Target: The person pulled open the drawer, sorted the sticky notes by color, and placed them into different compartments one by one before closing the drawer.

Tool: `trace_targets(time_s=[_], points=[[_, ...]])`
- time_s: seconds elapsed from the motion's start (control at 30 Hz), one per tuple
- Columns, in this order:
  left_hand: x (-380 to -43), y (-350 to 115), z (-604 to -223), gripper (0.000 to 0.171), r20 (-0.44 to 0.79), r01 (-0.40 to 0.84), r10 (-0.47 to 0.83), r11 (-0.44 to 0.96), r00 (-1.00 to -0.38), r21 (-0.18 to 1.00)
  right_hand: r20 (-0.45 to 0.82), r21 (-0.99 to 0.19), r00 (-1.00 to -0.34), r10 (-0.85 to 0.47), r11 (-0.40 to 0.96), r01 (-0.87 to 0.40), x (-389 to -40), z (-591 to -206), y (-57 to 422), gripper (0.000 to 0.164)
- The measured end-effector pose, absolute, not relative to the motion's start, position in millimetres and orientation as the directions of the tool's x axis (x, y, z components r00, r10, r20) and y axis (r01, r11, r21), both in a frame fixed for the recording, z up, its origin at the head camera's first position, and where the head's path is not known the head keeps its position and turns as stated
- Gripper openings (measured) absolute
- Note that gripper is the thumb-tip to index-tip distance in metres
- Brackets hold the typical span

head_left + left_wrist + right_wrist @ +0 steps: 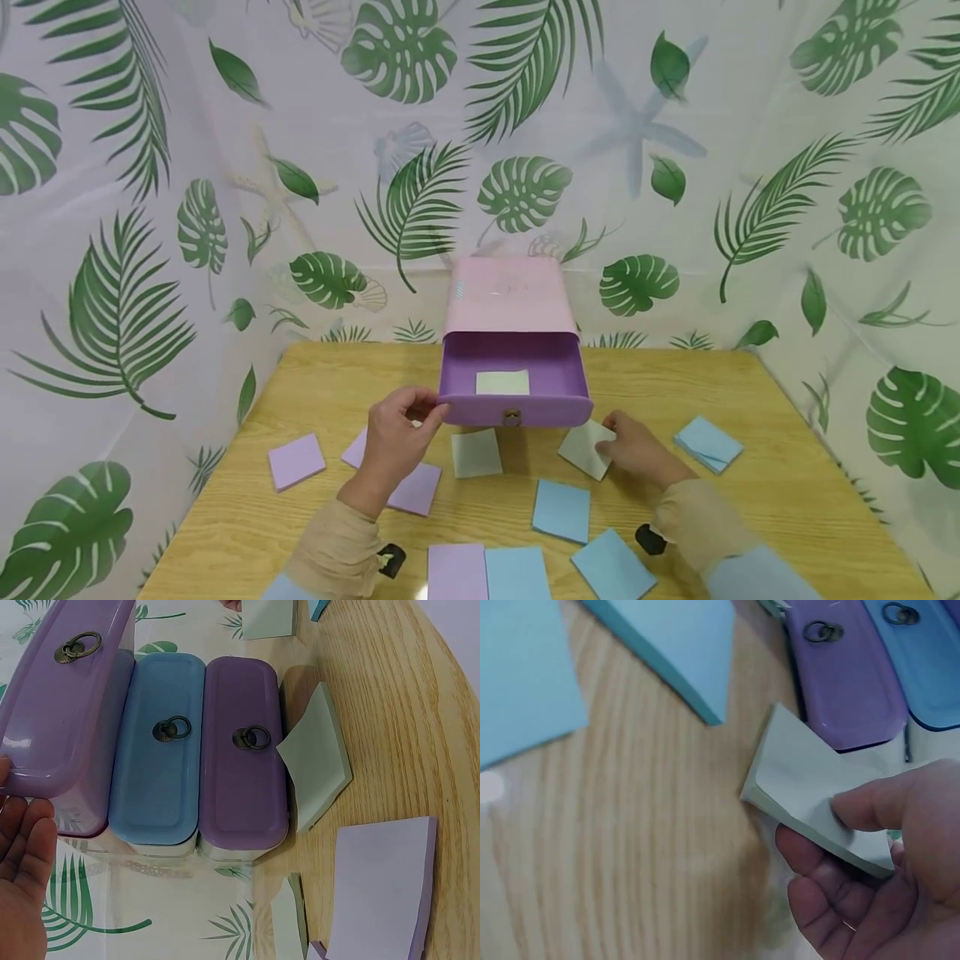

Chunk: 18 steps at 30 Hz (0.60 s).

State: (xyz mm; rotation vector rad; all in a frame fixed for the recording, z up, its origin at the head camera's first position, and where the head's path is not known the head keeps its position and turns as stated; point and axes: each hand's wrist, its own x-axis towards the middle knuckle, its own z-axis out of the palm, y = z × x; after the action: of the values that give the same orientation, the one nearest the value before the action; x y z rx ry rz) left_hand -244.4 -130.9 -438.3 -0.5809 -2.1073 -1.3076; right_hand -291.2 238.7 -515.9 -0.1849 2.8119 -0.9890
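Note:
My left hand (397, 437) holds the left end of a purple drawer (547, 412) between thumb and fingers. The drawer is pulled out of the top of a pink cabinet (510, 292), and a pale green sticky-note pad (502, 382) lies inside it. In the left wrist view, a blue drawer (159, 780) and a lower purple drawer (244, 795) are closed. To the right of the open drawer, my right hand (637, 450) pinches another pale green pad (795, 776), thumb on top and fingers beneath.
A third pale green pad (477, 454) is in front of the cabinet. Purple pads (297, 461) lie on the left side of the wooden table (360, 367). Blue pads (562, 510) lie in front and at the right (707, 443). A leaf-print sheet (517, 192) hangs behind.

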Motion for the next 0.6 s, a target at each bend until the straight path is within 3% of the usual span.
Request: trace_targets(time_s=[0.23, 0.6], points=[[-245.1, -131.3, -437.4, 0.009, 0.686, 0.641, 0.06, 0.422, -0.725, 0.641, -0.102, -0.742, -0.979, -0.175, 0.669, -0.042, -293.6, -498.3, 248.0, 0.027], [-244.6, -130.1, -440.8, 0.009, 0.687, 0.645, 0.058, 0.409, -0.725, 0.646, -0.025, -0.828, -0.997, -0.074, 0.561, -0.021, -290.8, -421.3, 274.4, 0.033]])
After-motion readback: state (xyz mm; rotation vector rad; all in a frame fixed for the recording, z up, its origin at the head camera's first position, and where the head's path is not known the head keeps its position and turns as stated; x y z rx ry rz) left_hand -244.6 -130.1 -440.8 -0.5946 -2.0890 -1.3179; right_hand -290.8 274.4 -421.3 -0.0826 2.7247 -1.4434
